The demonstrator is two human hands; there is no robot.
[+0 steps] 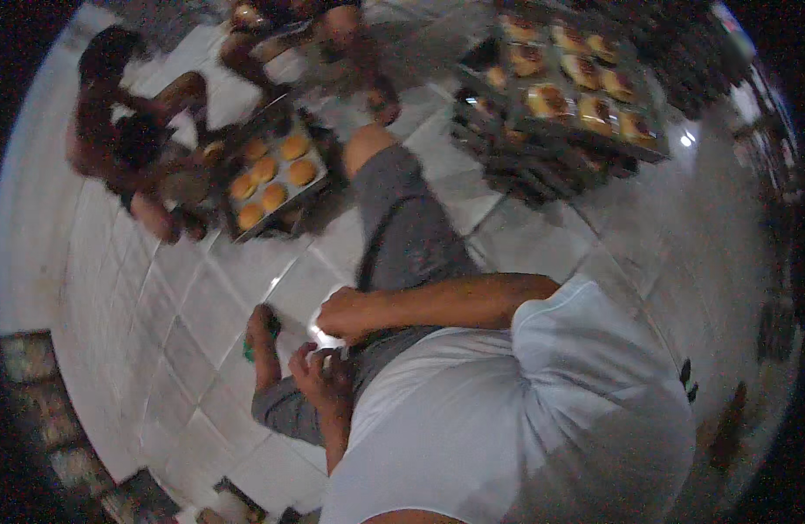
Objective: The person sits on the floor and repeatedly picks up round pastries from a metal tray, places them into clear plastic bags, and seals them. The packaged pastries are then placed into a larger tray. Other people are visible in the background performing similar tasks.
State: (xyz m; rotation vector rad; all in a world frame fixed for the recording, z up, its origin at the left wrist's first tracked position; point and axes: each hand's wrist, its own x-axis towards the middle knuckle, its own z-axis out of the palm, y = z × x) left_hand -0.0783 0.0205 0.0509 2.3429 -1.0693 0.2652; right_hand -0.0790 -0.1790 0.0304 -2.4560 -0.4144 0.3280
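My right hand (343,316) is closed, its fingers against a small, shiny white piece (324,338) that looks like thin plastic; blur hides its exact kind. Just below it, my left hand (322,377) has bent fingers spread apart, close to the lower edge of the white piece. Whether the left fingertips touch it, I cannot tell. Both hands are over my lap, by my grey shorts (411,227).
Round golden buns lie on a metal tray (278,203) ahead. Stacked trays (643,147) at the far right hold wrapped, topped buns. One person (114,122) sits at the left tray; another (306,35) sits behind. Packed goods (49,393) line the left edge. White tiles (184,314) cover the floor.
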